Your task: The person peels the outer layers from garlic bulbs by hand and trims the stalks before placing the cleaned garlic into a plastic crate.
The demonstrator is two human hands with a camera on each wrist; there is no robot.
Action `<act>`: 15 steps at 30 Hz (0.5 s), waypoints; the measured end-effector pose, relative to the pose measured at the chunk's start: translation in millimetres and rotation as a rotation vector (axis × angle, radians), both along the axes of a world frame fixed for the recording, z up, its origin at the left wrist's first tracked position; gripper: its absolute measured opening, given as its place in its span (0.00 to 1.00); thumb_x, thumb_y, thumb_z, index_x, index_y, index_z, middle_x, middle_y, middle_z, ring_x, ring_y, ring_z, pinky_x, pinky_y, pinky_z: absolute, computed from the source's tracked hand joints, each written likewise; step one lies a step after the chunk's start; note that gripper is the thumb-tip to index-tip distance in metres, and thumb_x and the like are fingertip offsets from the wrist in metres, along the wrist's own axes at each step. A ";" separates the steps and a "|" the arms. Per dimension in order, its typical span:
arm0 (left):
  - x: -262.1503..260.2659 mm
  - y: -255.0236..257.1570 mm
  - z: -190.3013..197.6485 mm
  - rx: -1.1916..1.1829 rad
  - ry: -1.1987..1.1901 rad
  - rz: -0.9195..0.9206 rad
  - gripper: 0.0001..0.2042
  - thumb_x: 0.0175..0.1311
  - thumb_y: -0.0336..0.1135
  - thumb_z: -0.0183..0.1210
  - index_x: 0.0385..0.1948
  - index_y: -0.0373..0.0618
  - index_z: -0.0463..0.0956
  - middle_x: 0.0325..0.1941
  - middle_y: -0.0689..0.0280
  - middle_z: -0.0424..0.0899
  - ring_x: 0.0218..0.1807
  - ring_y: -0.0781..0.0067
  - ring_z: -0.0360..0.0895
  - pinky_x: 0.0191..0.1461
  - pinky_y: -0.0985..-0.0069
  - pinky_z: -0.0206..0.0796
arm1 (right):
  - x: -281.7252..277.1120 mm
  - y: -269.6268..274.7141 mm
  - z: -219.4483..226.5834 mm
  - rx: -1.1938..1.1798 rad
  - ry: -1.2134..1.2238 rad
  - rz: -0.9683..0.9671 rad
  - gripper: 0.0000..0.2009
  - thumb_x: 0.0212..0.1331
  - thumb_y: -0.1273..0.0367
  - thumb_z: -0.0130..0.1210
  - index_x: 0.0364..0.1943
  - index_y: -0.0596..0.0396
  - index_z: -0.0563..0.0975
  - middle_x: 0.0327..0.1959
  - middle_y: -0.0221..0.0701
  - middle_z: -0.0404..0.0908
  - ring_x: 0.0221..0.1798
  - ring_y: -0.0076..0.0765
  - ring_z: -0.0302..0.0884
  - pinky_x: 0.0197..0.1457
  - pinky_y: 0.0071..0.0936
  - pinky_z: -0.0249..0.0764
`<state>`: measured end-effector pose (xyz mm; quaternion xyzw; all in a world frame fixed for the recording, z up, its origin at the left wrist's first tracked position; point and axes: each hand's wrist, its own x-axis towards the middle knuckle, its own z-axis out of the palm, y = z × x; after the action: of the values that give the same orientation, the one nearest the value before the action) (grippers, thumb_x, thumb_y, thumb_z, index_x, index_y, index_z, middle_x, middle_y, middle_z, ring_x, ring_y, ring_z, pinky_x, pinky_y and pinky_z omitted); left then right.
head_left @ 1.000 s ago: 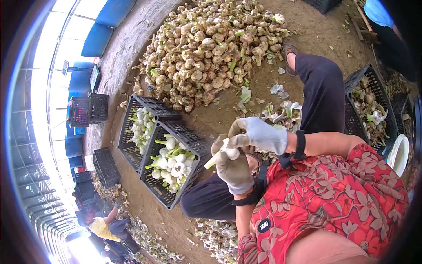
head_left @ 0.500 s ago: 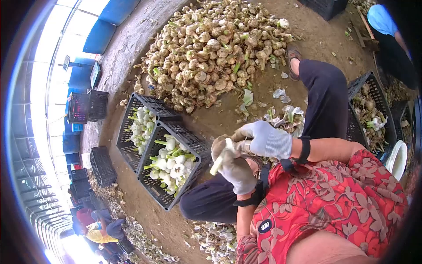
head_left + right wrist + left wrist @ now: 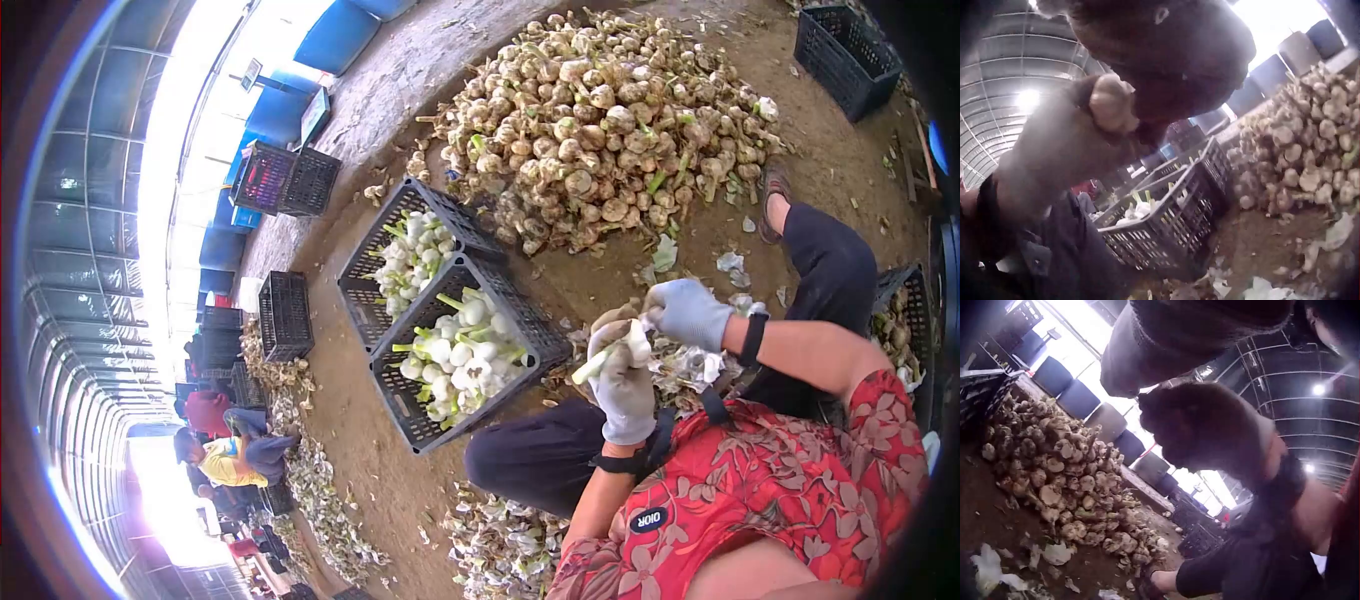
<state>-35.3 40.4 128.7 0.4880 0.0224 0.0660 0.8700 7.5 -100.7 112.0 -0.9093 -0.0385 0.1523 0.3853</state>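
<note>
The gloved left hand (image 3: 625,400) holds a white garlic bulb (image 3: 637,343) with its pale stem (image 3: 592,367) sticking out past the fingers. Close against the bulb's other side is the gloved right hand (image 3: 690,313), fingers curled at its skin. In the right wrist view the bulb (image 3: 1112,105) shows between the left hand (image 3: 1063,147) and the dark, near right hand (image 3: 1166,56). The left wrist view has the right hand (image 3: 1210,425) below the left hand (image 3: 1191,337); the bulb is hidden there.
A large heap of unpeeled garlic (image 3: 600,130) lies ahead. Two joined black crates (image 3: 400,408) hold trimmed white bulbs. Loose skins (image 3: 500,535) lie beside the left knee. Another black crate (image 3: 850,62) stands behind the heap; seated people (image 3: 230,458) are farther off.
The head view has turned, so heap, crates and hands sit farther right. The bulb stays in the left hand; the right fingers have shifted over its surface.
</note>
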 end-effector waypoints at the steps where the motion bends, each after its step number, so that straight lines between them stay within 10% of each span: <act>1: 2.3 -2.4 3.0 0.024 -0.004 0.030 0.09 0.63 0.29 0.48 0.40 0.37 0.74 0.49 0.56 0.76 0.52 0.61 0.74 0.61 0.66 0.65 | 7.8 -11.4 -16.4 -0.179 0.015 0.082 0.13 0.53 0.61 0.53 0.30 0.57 0.81 0.30 0.47 0.81 0.39 0.55 0.80 0.43 0.45 0.75; 3: 19.0 5.9 30.6 -0.453 0.237 -0.017 0.09 0.64 0.31 0.49 0.39 0.37 0.75 0.44 0.57 0.79 0.50 0.59 0.77 0.61 0.62 0.67 | 19.4 -31.4 4.1 -0.404 0.131 0.280 0.14 0.52 0.61 0.54 0.31 0.59 0.81 0.32 0.47 0.82 0.41 0.54 0.81 0.45 0.43 0.76; 6: 72.0 74.5 -28.2 -1.029 0.477 -0.116 0.08 0.61 0.33 0.55 0.35 0.38 0.76 0.36 0.57 0.80 0.40 0.61 0.77 0.53 0.61 0.73 | 28.6 -60.6 31.2 -0.300 -0.042 0.208 0.16 0.51 0.62 0.57 0.38 0.60 0.79 0.39 0.48 0.81 0.43 0.53 0.80 0.47 0.43 0.75; 8: 130.3 110.8 -10.5 -1.015 0.382 -0.005 0.15 0.66 0.43 0.50 0.34 0.39 0.77 0.36 0.56 0.82 0.39 0.59 0.78 0.52 0.58 0.73 | 44.7 -71.9 57.9 -0.095 -0.072 0.067 0.17 0.52 0.64 0.57 0.43 0.60 0.78 0.38 0.46 0.81 0.42 0.50 0.80 0.48 0.41 0.74; 9: 153.8 118.8 -5.4 -0.900 0.351 0.158 0.18 0.69 0.46 0.45 0.35 0.38 0.76 0.36 0.56 0.82 0.40 0.60 0.79 0.54 0.56 0.72 | 49.7 -77.2 84.8 0.143 0.217 -0.107 0.15 0.53 0.66 0.57 0.44 0.59 0.78 0.35 0.44 0.82 0.41 0.40 0.81 0.46 0.33 0.74; 11: 195.9 112.3 22.8 -0.554 0.214 0.333 0.20 0.72 0.46 0.42 0.41 0.35 0.72 0.35 0.57 0.80 0.39 0.64 0.79 0.51 0.60 0.75 | 58.7 -92.0 70.8 0.211 0.020 -0.186 0.13 0.55 0.70 0.55 0.43 0.61 0.78 0.31 0.37 0.82 0.38 0.26 0.80 0.42 0.26 0.73; 15: 264.2 61.3 -37.8 0.427 0.107 0.055 0.17 0.68 0.30 0.48 0.57 0.34 0.66 0.35 0.60 0.77 0.35 0.67 0.75 0.43 0.78 0.73 | 65.1 -95.9 82.2 0.611 0.154 -0.403 0.12 0.58 0.73 0.54 0.45 0.63 0.76 0.34 0.33 0.83 0.39 0.21 0.78 0.42 0.22 0.73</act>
<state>228.9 101.8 90.8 0.6633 0.0673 0.0668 0.7423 72.6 -196.7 194.3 -0.7275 0.1268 0.1227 0.6630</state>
